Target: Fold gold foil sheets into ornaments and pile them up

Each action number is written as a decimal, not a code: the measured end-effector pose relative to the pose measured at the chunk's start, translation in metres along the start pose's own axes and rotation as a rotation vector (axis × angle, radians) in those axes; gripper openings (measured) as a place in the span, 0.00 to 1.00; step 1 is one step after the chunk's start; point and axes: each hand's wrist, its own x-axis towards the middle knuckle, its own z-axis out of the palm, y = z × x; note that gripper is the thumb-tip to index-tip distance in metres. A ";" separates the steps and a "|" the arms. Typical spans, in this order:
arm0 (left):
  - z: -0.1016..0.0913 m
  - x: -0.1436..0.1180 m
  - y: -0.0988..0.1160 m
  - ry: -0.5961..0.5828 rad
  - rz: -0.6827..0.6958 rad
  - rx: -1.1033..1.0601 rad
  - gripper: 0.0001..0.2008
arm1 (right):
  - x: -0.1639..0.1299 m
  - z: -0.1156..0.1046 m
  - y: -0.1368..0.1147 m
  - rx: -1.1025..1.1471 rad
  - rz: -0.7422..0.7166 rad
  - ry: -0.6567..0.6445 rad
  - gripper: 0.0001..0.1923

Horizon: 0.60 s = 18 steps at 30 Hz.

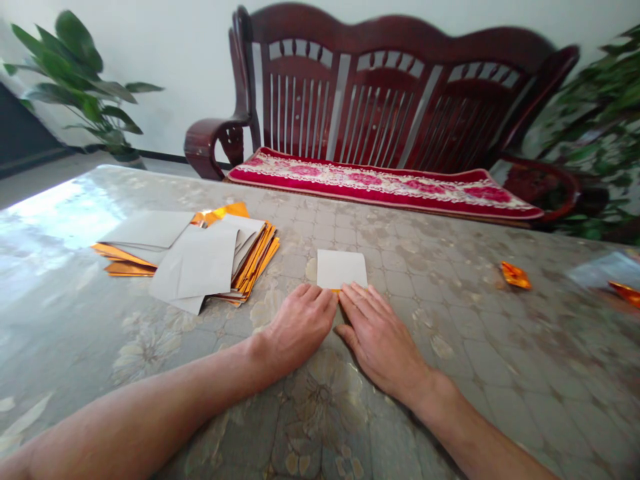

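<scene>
**Here, two hands press a small paper flat on a table**

Seen from above the wrists, both bare forearms reach forward across a patterned table (450, 347). The left hand (299, 325) and the right hand (379, 335) lie palm down, side by side, fingertips nearly touching each other. Their fingers are stretched out flat, not clenched and not gripping; the tips rest on the near edge of a small white paper (342, 268), where a sliver of orange shows underneath. The paper lies flat at the table's middle, just beyond the fingers, and looks like a sheet folded over once, white side up.

To the left, near but apart from the hands, sits a loose stack (195, 257) of sheets, white on one face and shiny orange-gold on the other. It looks largely unused. Far to the right lies one small folded orange piece (515, 275), and another orange scrap (625, 291) shows at the right edge, blurred.

Judging from this, the fold in hand seems at an early stage: one or two pieces appear finished, and most of the stack remains.

Behind the table stand a dark wooden bench (400, 87) with a red cushion (380, 180) and leafy plants (75, 73) at both sides.
</scene>
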 end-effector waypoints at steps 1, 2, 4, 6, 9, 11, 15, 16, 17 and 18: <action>0.000 0.000 0.000 -0.002 0.000 0.001 0.07 | -0.002 0.001 -0.003 0.004 0.007 -0.030 0.29; 0.000 -0.001 0.001 -0.003 0.000 0.003 0.08 | -0.003 0.002 -0.005 0.003 0.016 -0.055 0.31; -0.001 -0.002 0.002 -0.005 -0.007 0.010 0.08 | -0.006 0.002 -0.007 -0.010 0.037 -0.095 0.36; -0.001 -0.004 0.003 -0.011 -0.015 0.017 0.08 | -0.008 0.001 -0.008 -0.024 0.061 -0.125 0.37; -0.002 -0.007 0.004 -0.028 -0.019 0.025 0.09 | -0.010 -0.001 -0.005 -0.033 0.092 -0.140 0.36; -0.003 -0.008 0.004 -0.038 -0.025 0.032 0.10 | -0.012 -0.004 -0.002 -0.053 0.116 -0.142 0.36; -0.004 -0.010 0.004 -0.034 -0.048 0.040 0.10 | -0.016 -0.006 0.003 -0.112 0.162 -0.148 0.36; -0.004 -0.011 0.004 -0.033 -0.051 0.041 0.10 | -0.017 -0.007 0.004 -0.122 0.169 -0.140 0.36; -0.003 -0.011 0.004 -0.032 -0.053 0.040 0.10 | -0.018 -0.007 0.005 -0.131 0.176 -0.128 0.35; -0.003 -0.012 0.003 -0.030 -0.055 0.038 0.10 | -0.019 -0.007 0.006 -0.140 0.182 -0.119 0.35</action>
